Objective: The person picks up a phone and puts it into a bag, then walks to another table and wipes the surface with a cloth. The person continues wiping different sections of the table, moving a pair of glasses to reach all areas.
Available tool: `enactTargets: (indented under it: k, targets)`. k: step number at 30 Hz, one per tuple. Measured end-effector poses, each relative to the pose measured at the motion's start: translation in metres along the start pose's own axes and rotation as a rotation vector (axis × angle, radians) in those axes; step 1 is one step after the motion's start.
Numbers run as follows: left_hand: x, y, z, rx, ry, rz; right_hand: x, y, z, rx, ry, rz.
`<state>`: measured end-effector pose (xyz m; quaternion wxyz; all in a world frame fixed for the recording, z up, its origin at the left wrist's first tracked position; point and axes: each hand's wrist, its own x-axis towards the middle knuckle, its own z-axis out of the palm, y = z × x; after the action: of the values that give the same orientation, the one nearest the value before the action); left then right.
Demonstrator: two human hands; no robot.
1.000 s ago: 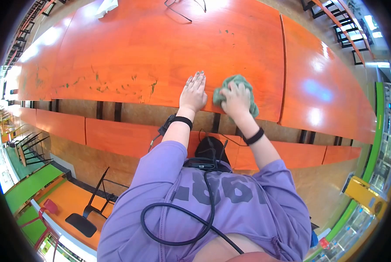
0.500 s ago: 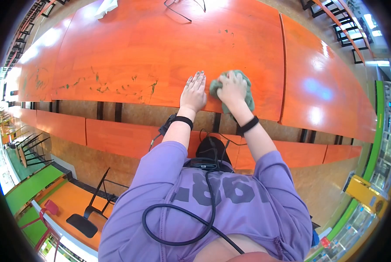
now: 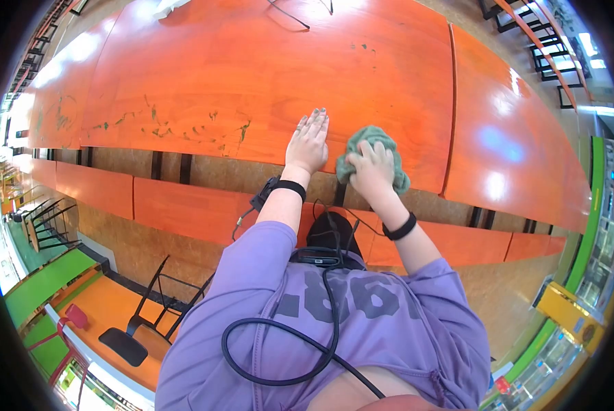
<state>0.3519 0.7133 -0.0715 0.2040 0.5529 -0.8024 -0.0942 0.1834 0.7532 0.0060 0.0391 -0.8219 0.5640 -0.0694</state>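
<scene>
Orange wood of the bench (image 3: 238,61) bears both hands near its front edge. The left hand (image 3: 308,140) lies palm down, flat, fingers slightly spread. Just beside it, the right hand (image 3: 374,168) presses on a crumpled green cloth (image 3: 367,134), fingers curled over it. Further left, green smears (image 3: 183,130) streak the bench. Below it runs a seat plank (image 3: 183,209).

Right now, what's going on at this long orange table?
A person in a purple top leans over the orange table. Their right hand presses a green cloth onto the tabletop near its front edge. Their left hand lies flat and open on the table just beside it. Green smears mark the surface further to the left, apart from the cloth. An orange bench runs along below the table.
</scene>
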Motion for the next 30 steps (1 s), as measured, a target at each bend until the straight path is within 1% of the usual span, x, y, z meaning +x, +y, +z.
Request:
enactTargets:
  k: [2, 6, 10, 18, 21, 24, 28, 30]
  targets:
    - [0.001, -0.001, 0.002, 0.012, -0.01, -0.004, -0.016, 0.002, -0.007, 0.002, -0.062, 0.02]
    - [0.0, 0.001, -0.001, 0.029, -0.026, -0.009, -0.017, 0.007, -0.007, -0.004, -0.023, 0.041]
    - [0.001, 0.002, -0.002, 0.041, -0.029, -0.004, -0.009, 0.012, 0.007, 0.007, 0.193, 0.052]
    - [0.0, 0.001, 0.001, 0.022, 0.041, 0.021, -0.015, 0.017, 0.02, -0.037, 0.398, -0.022]
    - [0.001, 0.001, 0.0, 0.014, 0.069, 0.022, -0.013, 0.019, 0.019, -0.018, 0.401, -0.054]
    - [0.0, 0.002, 0.0, 0.017, 0.072, 0.025, -0.014, 0.019, 0.017, -0.038, 0.359, -0.051]
    - [-0.001, 0.003, -0.001, 0.014, 0.069, 0.024, -0.015, 0.02, 0.021, -0.053, 0.389, -0.065]
    - [-0.001, 0.003, -0.001, 0.021, 0.07, 0.031, -0.017, 0.021, 0.02, -0.06, 0.362, -0.058]
